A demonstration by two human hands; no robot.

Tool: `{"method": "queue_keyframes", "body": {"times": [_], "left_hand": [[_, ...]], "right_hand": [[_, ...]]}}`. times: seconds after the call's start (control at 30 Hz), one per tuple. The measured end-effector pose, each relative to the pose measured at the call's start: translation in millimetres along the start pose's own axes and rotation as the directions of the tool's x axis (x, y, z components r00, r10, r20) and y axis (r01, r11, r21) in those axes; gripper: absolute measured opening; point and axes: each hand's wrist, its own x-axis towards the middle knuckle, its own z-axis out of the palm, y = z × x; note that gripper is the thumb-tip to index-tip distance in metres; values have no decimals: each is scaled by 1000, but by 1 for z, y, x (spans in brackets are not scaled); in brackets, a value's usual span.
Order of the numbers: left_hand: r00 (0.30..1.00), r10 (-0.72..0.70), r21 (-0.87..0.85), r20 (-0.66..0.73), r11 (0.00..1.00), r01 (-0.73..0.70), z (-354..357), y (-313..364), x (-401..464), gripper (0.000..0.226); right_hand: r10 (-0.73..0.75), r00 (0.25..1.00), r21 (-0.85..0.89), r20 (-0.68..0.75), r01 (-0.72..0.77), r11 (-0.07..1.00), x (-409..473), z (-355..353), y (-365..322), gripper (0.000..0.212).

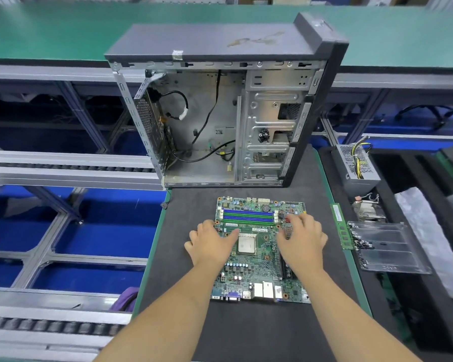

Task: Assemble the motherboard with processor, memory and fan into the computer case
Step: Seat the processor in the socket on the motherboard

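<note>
Resting under both hands: motherboard

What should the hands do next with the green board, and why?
Probably reach for the memory stick lying on the mat to the right. The processor already sits in the motherboard, but the blue and green memory slots look empty. The left hand and right hand only rest on the board, holding nothing, and the computer case waits open behind.
</note>
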Motion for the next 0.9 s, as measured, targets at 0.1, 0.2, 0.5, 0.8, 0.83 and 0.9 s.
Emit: {"method": "queue_keyframes", "body": {"times": [0.1, 0.2, 0.5, 0.8, 0.83, 0.9], "left_hand": [[995, -70, 45, 71, 997, 66, -3, 13, 2, 96], [988, -94, 83, 122, 993, 84, -4, 16, 2, 103], [984, -85, 65, 155, 995, 75, -7, 14, 5, 103], [985, -110, 64, 131, 993, 102, -5, 17, -2, 99], [986, -105, 76, 128, 992, 96, -4, 17, -2, 99], [987, -104, 93, 123, 991, 93, -3, 17, -3, 100]], "right_hand": [[-263, 961, 159, 85, 247, 956, 2, 6, -11, 35], [-305, 931, 267, 200, 248, 931, 9, 8, -15, 30], [-284, 916, 278, 282, 206, 938, 19, 10, -7, 16], [-263, 918, 320, 297, 163, 933, 22, 14, -10, 14], [-260, 918, 327, 300, 158, 932, 22, 14, -9, 14], [-255, 918, 335, 304, 148, 930, 22, 15, -8, 15]]}}
